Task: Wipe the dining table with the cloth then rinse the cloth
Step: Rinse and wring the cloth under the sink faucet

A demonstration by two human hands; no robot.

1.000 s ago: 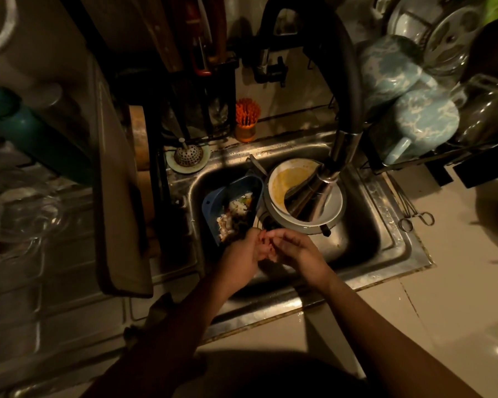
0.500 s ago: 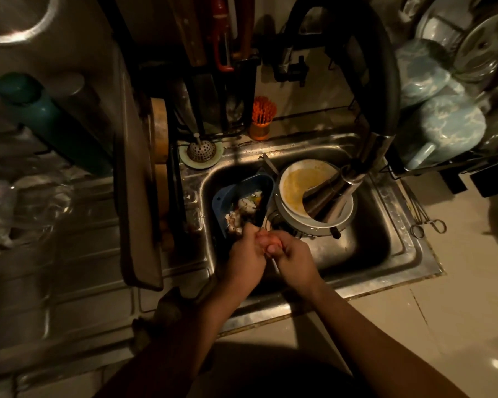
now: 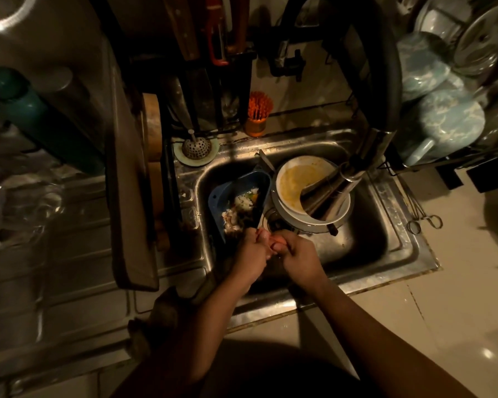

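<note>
Over a dim stainless-steel kitchen sink (image 3: 400,254), a person's left hand (image 3: 250,254) and right hand (image 3: 299,257) met knuckle to knuckle, fingers curled inward. A pinkish patch showed where they joined. It could not be told whether the two hands pinched something small or only pressed against each other.

One crumpled grey-brown cloth (image 3: 164,314) lay bunched on the sink's front rim, just beside the left forearm and touching neither hand. It looked dark and limp, folded over on itself.

Inside the basin sat two containers. One blue plastic corner strainer (image 3: 216,202) held white rice and mixed food scraps. One white bowl (image 3: 285,168), smeared with yellow residue, rested on a white plate.

One steel tap head on a black hose (image 3: 328,191) hung above the bowl. Behind the basin stood one orange brush in an amber holder (image 3: 260,106) and one perforated metal sink plug (image 3: 196,146). One wooden chopping board (image 3: 130,196) leaned at the left, and two pale-blue patterned mugs (image 3: 446,122) sat racked at the right.
</note>
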